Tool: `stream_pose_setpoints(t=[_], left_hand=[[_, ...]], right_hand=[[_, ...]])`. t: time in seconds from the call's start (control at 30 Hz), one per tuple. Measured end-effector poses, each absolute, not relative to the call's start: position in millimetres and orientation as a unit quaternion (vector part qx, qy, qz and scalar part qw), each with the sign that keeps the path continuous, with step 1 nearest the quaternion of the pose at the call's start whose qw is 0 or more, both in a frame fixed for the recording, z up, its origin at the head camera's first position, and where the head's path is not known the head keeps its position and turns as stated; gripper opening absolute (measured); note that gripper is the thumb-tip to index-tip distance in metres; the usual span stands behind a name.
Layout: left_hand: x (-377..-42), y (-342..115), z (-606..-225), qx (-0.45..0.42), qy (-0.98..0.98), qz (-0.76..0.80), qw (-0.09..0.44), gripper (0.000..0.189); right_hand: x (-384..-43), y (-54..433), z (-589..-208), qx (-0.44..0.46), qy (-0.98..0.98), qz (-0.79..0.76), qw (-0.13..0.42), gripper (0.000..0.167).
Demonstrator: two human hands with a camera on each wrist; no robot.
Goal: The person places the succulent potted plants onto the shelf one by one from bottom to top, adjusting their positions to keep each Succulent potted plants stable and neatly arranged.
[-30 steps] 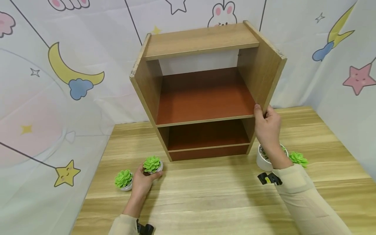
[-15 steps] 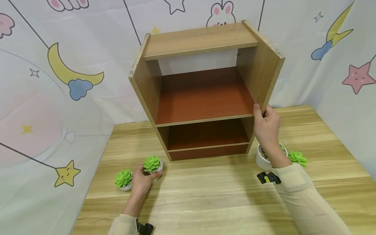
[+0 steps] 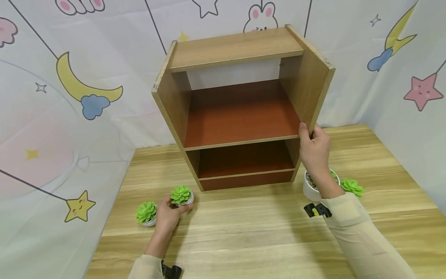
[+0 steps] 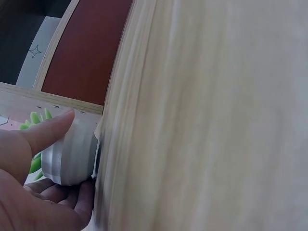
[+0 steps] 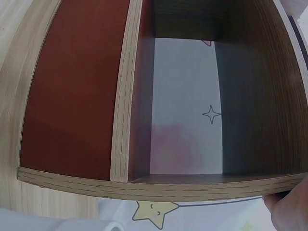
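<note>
My left hand (image 3: 168, 215) grips a small potted succulent (image 3: 180, 195) with a bright green rosette. In the left wrist view the thumb lies along one side of its ribbed white pot (image 4: 72, 154) and the fingers curl round the other, low over the table. My right hand (image 3: 315, 149) holds the front edge of the right side panel of a small wooden shelf unit (image 3: 240, 112), thumb on the inner side near the middle shelf. That unit stands upright, with reddish-brown shelves and an open back at the top. Only part of the right thumb (image 5: 291, 207) shows in the right wrist view.
A second potted succulent (image 3: 146, 213) stands left of my left hand. Beneath my right forearm is a white pot (image 3: 311, 192) with speckled filling, partly hidden, and a green succulent (image 3: 352, 187) beside it. Printed curtains (image 3: 139, 73) hang behind the wooden table (image 3: 237, 232).
The whole head view has shifted very slightly to the left. Both hands keep their holds, and neither the succulent nor the shelf unit has visibly moved on the table.
</note>
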State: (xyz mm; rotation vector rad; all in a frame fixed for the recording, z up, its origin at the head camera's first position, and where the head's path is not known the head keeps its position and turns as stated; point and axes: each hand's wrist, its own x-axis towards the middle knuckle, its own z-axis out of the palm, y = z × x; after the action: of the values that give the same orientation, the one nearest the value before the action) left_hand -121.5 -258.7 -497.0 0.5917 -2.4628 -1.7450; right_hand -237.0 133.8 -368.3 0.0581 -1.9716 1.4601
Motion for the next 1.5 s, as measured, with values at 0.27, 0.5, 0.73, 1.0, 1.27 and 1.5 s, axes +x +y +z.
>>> stream_pose_setpoints(t=[0.27,0.5,0.73,1.0,1.27,1.5], left_hand=[[-119.9,-255.9,-497.3,0.196,-0.8,-0.566,0.043,0.063],[-119.9,-256.1,-496.8,0.198,-0.799,-0.566,0.039,0.064],[-119.0,-253.2,-495.5,0.203,-0.809,-0.551,0.035,0.067],[-119.5,-248.7,-492.3,0.195,-0.798,-0.569,0.036,0.068],[-116.6,-243.5,-488.7,0.199,-0.785,-0.586,0.038,0.07],[-114.3,-238.4,-484.7,0.197,-0.786,-0.584,0.05,0.066]], right_hand=[[-238.0,133.3,-369.6,0.023,-0.755,0.561,0.34,0.039],[-236.7,133.5,-368.9,0.033,-0.752,0.565,0.339,0.041],[-228.7,129.9,-361.2,0.031,-0.754,0.56,0.342,0.038],[-210.5,120.1,-340.8,0.035,-0.75,0.563,0.345,0.035],[-213.1,121.0,-344.0,0.045,-0.746,0.562,0.354,0.036],[-214.9,119.4,-344.6,0.043,-0.743,0.562,0.362,0.036]])
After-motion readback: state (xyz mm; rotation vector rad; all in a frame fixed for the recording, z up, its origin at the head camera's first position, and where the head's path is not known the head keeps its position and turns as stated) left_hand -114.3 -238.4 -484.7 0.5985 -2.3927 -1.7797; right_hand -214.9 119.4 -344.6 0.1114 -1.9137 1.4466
